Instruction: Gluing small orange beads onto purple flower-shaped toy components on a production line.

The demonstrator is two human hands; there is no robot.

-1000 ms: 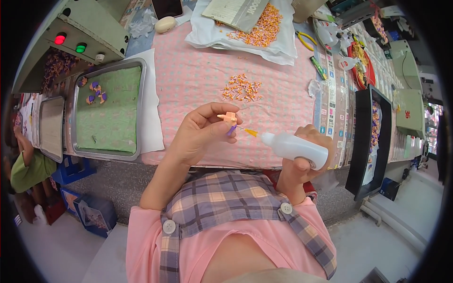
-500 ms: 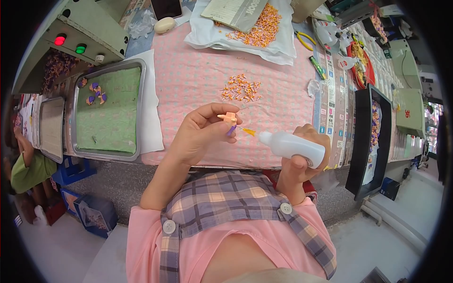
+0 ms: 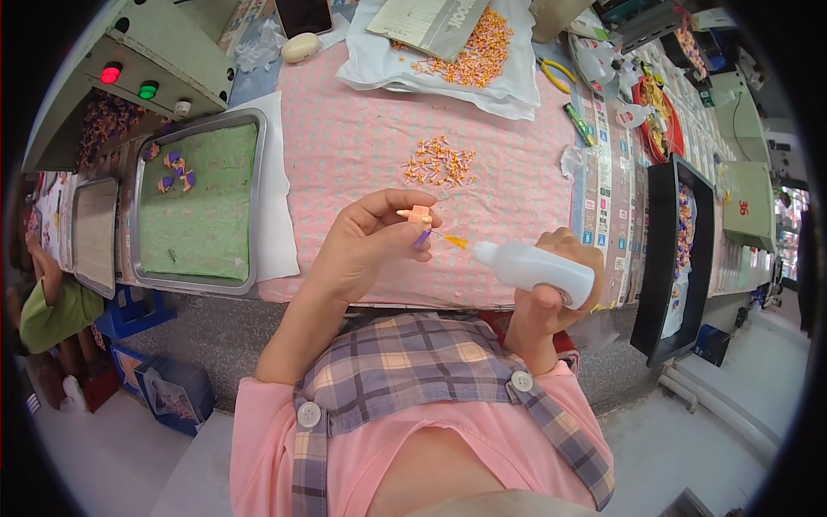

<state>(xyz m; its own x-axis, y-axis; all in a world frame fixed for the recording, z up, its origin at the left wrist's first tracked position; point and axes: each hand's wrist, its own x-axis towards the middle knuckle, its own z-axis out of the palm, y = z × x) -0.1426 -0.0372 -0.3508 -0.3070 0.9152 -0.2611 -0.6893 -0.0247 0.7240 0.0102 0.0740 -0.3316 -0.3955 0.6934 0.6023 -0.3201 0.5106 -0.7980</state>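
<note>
Over the pink patterned cloth point(image 3: 345, 138), my left hand point(image 3: 366, 234) pinches a small peach-and-purple figurine point(image 3: 417, 215) between thumb and fingers. My right hand point(image 3: 564, 284) is wrapped round a white squeeze bottle point(image 3: 543, 271), tilted so its orange needle tip point(image 3: 455, 241) points left at the figurine. The thin needle reaches the figurine's purple part; whether liquid comes out is too small to tell. Just beyond my hands lies a loose pile of small orange-and-purple pieces point(image 3: 439, 162).
To the left, a metal tray point(image 3: 258, 198) with a green lining holds several figurine parts, below a machine with red and green lights point(image 3: 129, 79). More pieces fill a white-lined tray point(image 3: 362, 69) at the back. A black bin point(image 3: 642, 319) stands right. A co-worker's green sleeve point(image 3: 65, 306) shows far left.
Almost nothing differs. The bottle and its tip sit a hair further right, while the figurine stays in place in my left hand.
</note>
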